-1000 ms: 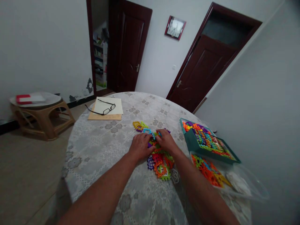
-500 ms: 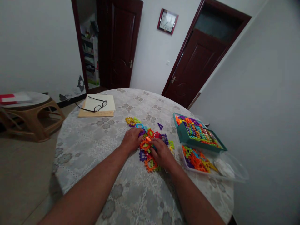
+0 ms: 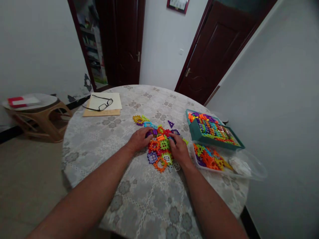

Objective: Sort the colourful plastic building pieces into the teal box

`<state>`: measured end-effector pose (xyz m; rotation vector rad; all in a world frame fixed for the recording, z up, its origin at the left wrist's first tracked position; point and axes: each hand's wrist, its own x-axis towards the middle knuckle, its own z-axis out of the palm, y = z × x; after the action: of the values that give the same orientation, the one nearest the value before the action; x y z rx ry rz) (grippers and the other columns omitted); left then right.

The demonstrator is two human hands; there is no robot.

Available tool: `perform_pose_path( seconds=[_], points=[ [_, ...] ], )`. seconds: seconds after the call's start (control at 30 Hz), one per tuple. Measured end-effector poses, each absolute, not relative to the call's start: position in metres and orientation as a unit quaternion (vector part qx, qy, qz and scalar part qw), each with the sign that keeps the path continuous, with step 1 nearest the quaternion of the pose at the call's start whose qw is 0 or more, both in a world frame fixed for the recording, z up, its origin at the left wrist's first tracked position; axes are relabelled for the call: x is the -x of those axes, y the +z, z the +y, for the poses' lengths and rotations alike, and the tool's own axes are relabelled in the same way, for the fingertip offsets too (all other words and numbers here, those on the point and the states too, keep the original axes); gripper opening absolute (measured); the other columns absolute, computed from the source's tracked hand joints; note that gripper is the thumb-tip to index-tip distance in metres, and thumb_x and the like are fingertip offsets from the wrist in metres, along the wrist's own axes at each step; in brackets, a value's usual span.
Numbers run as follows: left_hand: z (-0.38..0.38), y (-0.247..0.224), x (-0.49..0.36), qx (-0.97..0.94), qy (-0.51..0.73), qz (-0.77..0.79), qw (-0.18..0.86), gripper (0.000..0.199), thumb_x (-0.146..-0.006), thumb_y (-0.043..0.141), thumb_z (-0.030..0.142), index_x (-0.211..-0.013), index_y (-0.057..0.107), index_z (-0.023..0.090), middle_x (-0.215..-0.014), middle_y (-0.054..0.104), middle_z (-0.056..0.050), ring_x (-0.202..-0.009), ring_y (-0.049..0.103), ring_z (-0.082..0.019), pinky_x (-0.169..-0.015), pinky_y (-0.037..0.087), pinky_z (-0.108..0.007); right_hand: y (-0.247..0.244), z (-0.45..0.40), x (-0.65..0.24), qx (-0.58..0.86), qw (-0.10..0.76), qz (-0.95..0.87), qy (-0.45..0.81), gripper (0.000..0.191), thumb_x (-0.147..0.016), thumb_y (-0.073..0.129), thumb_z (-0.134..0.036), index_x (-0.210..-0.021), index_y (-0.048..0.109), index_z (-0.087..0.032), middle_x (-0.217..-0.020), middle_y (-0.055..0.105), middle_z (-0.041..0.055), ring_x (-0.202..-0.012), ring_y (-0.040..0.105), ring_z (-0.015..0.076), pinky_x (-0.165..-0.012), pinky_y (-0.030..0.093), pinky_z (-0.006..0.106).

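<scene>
A loose pile of colourful plastic pieces with toothed edges (image 3: 164, 144) lies on the round table. My left hand (image 3: 139, 138) is at the pile's left side, its fingers closed round purple pieces (image 3: 155, 132). At the right side, my right hand (image 3: 178, 148) has bent fingers over a dark piece, mostly hidden. Between the hands lies a small orange piece (image 3: 160, 137). An orange toothed piece (image 3: 160, 164) and a purple square one (image 3: 152, 157) are at the near edge. A purple triangle (image 3: 170, 123) lies apart, beyond the pile.
Black glasses (image 3: 102, 107) rest on papers (image 3: 115, 99) at the back left. On the right stand a green box (image 3: 196, 132) of colourful pieces and a clear plastic container (image 3: 195, 159) with more pieces. A stool (image 3: 47, 122) is left of the table (image 3: 99, 149).
The view has tilted down. My right hand has shifted right, off the middle of the pile, uncovering green pieces. My left hand stays at the left side.
</scene>
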<state>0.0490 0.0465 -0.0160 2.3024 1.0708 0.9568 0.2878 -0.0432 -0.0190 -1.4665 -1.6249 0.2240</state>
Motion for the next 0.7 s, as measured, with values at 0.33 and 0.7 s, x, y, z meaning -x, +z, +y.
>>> perform_pose_path(
  seconds=[0.33,0.7],
  points=[
    [0.057,-0.018,-0.045,-0.805,0.36,0.401,0.248,0.042,-0.094,0.041,0.023,-0.12,0.074,0.021,-0.115,0.079,-0.006,-0.108,0.073,-0.023,-0.104,0.056,-0.038,-0.02,-0.044,-0.295,0.619,0.424,-0.656,0.079,0.038,-0.096,0.054,-0.025,-0.126,0.076,-0.021,-0.125,0.078,0.0116,-0.116,0.072,0.0279,-0.108,0.055,0.046],
    [0.058,-0.018,-0.045,-0.793,0.371,0.409,0.257,0.042,-0.091,0.042,0.024,-0.117,0.074,0.018,-0.12,0.077,-0.008,-0.111,0.07,-0.025,-0.108,0.055,-0.043,0.001,-0.053,-0.283,0.606,0.501,-0.602,0.139,0.037,-0.099,0.064,-0.045,-0.128,0.075,-0.024,-0.117,0.081,0.0077,-0.106,0.075,0.0263,-0.098,0.057,0.04]
  ],
)
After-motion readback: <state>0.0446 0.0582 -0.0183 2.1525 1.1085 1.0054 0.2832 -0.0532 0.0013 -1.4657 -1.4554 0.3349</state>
